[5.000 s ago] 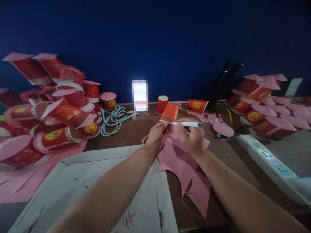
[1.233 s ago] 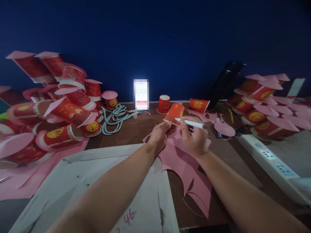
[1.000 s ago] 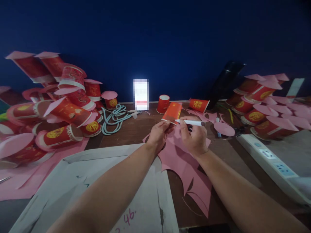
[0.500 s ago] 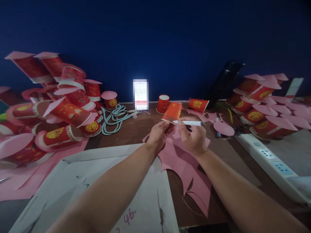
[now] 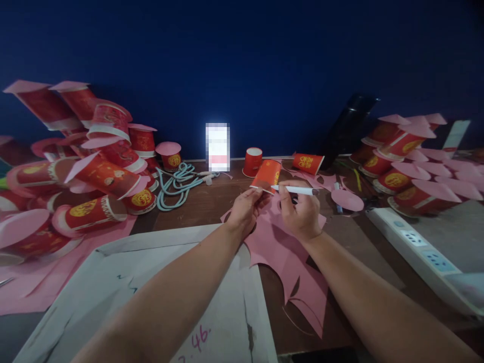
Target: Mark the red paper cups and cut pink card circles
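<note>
My left hand (image 5: 246,207) grips a red paper cup (image 5: 266,174) with gold print near its rim, the cup tilted away from me. In my right hand (image 5: 301,212) is a white marker pen (image 5: 298,190), its tip at the cup's rim. Whether the tip touches the cup I cannot tell. Below both hands lies a cut-out sheet of pink paper (image 5: 280,247) with curved edges. Just behind the held cup stands another red paper cup (image 5: 253,162), and a third red cup (image 5: 308,163) lies on its side to the right.
Red cups with pink discs pile up at left (image 5: 94,214) and right (image 5: 395,180). A pale blue cable (image 5: 176,186) and a lit phone (image 5: 218,146) are at the back. A white power strip (image 5: 416,257) lies right; a pale cardboard sheet (image 5: 159,282) is under my left arm.
The marker tip has shifted very slightly along the cup's rim. Both hands keep their hold; the whole view has moved a little.
</note>
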